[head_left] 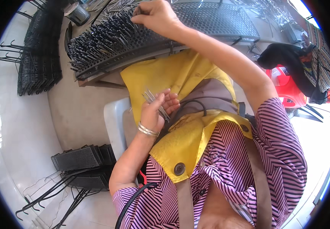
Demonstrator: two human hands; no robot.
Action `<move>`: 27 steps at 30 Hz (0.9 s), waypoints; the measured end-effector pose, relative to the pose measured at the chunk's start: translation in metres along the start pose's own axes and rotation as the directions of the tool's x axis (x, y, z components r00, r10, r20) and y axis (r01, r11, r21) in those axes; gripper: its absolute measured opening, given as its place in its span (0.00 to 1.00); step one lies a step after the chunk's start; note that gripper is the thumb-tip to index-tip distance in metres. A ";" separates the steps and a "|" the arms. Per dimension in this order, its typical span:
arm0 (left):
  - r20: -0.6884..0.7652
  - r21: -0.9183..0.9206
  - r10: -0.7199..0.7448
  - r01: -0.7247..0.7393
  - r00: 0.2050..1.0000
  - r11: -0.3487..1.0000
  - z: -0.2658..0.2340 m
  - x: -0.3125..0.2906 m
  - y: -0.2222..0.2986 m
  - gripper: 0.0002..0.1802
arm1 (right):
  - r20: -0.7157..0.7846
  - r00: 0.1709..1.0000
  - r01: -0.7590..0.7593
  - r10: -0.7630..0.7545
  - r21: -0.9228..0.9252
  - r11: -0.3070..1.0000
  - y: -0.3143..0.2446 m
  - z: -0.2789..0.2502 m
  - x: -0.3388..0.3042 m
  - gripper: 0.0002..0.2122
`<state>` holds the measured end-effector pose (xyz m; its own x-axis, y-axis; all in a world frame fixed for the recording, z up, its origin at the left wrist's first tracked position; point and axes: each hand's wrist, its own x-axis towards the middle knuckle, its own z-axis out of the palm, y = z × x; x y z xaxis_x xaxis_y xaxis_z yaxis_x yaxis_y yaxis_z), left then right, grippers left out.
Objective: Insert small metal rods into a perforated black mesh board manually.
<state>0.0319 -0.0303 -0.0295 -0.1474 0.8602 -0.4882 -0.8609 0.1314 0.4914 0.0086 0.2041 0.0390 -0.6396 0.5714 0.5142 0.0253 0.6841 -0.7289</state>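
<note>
My left hand (154, 108) is raised over my lap, palm up, its fingers curled around a small bundle of thin metal rods (149, 97). Farther ahead, my right hand (158, 18) reaches over a long, curved, dark perforated metal rack (214, 19). Its thumb and fingers are pinched together; what they grip is too small to make out. Just below and left of those fingers, many thin dark rods (105, 40) stand densely packed in the rack's left part. The rack's right part shows bare holes.
Loose silvery rods (262, 11) lie scattered at the back right, and a metal can (76, 13) stands at the back left. Stacked black racks (39, 57) line the left wall; more perforated racks (79, 158) sit lower left. A person in striped clothing (321, 57) is near a red stool (287, 89) at right.
</note>
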 end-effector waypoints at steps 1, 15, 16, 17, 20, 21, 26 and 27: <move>-0.011 0.014 0.002 -0.002 1.000 1.000 0.000 0.000 0.000 0.15 | 0.000 0.995 0.104 -0.104 -0.065 0.992 -0.003 0.002 0.002 0.08; -0.022 0.014 -0.028 0.029 0.999 0.999 -0.001 0.000 0.001 0.15 | 0.165 0.985 0.063 -0.055 -0.043 0.997 0.000 0.006 0.007 0.08; -0.018 0.008 -0.029 0.030 0.999 1.000 -0.001 0.001 0.001 0.15 | 0.164 0.985 0.070 -0.060 -0.055 0.996 -0.002 0.006 0.007 0.08; -0.018 0.010 -0.031 0.031 0.999 0.999 -0.001 0.000 0.001 0.15 | 0.164 0.984 0.076 -0.064 -0.067 0.995 -0.003 0.006 0.007 0.07; -0.026 0.028 -0.030 0.030 0.999 0.999 0.000 0.000 0.001 0.15 | 0.133 0.982 0.140 -0.130 -0.070 0.988 0.003 0.010 0.009 0.07; -0.016 0.024 -0.029 0.030 0.999 0.999 0.000 0.000 0.001 0.15 | 0.131 0.983 0.139 -0.129 -0.072 0.988 0.005 0.009 0.008 0.07; 0.005 0.019 -0.016 0.016 1.000 1.000 -0.001 0.000 0.002 0.16 | 0.083 0.989 0.127 -0.119 -0.106 0.986 0.008 0.004 0.003 0.07; 0.019 0.005 -0.015 0.015 1.000 1.000 -0.001 0.000 0.002 0.16 | 0.083 0.989 0.127 -0.119 -0.105 0.986 0.009 0.005 0.002 0.07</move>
<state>0.0297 -0.0308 -0.0296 -0.1251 0.8674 -0.4816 -0.8605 0.1467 0.4878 0.0038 0.2097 0.0316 -0.6996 0.4467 0.5576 0.0244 0.7949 -0.6062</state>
